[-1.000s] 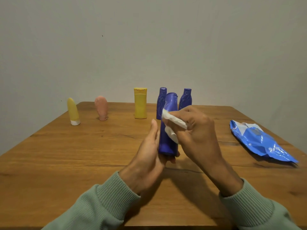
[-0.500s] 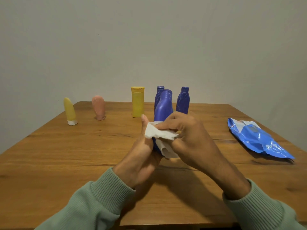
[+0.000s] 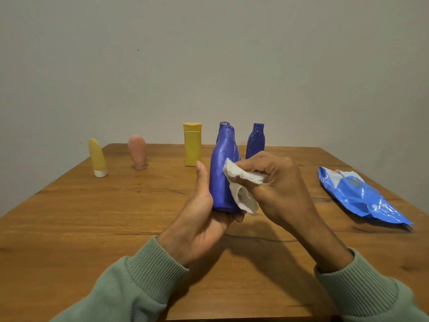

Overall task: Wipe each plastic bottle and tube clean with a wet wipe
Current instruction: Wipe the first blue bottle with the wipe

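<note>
Both hands meet at one blue bottle [image 3: 221,173], which stands upright between them, above the near middle of the wooden surface [image 3: 92,217]. The left hand [image 3: 199,219] grips this bottle low down: the thumb runs up its left side, and curled fingertips show under its base. The right hand [image 3: 278,189] pinches a crumpled white wet wipe [image 3: 243,182] and presses it against the bottle's right side, from about mid-height down to the base. The neck and left flank of the bottle are uncovered.

Directly behind the held bottle stands a second blue bottle [image 3: 223,124], of which only the top and a sliver of shoulder show. Behind it and a little to the right, a third blue bottle [image 3: 255,140] stands upright, its foot hidden by the right hand's fingers. Behind and just left of the held bottle is a yellow bottle [image 3: 192,145] with a flip cap, also upright. Farther left of it a pink tube [image 3: 138,152] stands on its cap end, and farthest left a yellow tube [image 3: 97,156] stands on its white cap.

Well to the right of the held bottle, a crumpled blue wipe pack [image 3: 362,198] lies flat, a white patch showing at its far end. Ribbed green sleeves [image 3: 139,282] cover both forearms below the bottle, and a plain grey wall [image 3: 209,66] rises behind it.
</note>
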Motion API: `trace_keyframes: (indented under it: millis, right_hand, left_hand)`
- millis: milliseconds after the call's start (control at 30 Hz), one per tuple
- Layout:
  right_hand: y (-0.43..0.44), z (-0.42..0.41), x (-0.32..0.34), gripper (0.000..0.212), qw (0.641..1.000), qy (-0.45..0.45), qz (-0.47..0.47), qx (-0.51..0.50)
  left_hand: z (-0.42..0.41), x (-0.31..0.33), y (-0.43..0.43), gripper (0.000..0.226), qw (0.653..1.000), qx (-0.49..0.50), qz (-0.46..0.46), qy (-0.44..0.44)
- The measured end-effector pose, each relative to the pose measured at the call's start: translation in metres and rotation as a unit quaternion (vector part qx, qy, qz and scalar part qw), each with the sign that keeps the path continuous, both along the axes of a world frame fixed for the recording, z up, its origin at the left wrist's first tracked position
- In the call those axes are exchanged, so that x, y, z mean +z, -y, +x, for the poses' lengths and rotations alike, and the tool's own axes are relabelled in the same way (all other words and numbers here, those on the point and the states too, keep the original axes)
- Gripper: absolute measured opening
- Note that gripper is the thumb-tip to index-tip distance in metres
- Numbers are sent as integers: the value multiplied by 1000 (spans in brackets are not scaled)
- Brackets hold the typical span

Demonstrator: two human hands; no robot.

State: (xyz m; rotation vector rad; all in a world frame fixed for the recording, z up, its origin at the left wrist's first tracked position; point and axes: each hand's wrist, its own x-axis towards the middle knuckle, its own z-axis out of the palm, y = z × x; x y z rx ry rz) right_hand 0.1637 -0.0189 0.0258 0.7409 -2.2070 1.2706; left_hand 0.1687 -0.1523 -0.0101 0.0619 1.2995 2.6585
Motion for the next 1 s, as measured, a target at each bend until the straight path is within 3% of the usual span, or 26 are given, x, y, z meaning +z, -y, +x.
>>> trace_keyframes:
  millis: [167,300,500,700,900,1000]
  right_hand:
    - [-4,5,7,18,991,88,57,79]
    - [-7,0,7,11,997,66,-29,24]
    - [-11,6,12,9,988,128,16,86]
    - [-14,-7,5,5,994,85,-71,4]
    - [-10,9,14,6,984,126,-11,128]
    - [-7,3,9,7,996,69,-21,51]
  left_hand:
    - [0,2,4,78,999,-13,48,9]
    - [-3,-3,2,72,1000,-15,20,-18]
    - [0,3,3,74,997,-35,73,-16]
    - [-3,-2,2,75,998,-41,43,-21]
    - [2,4,1,78,997,-40,70,-4]
    - [4,3,-1,73,997,-49,51,-8]
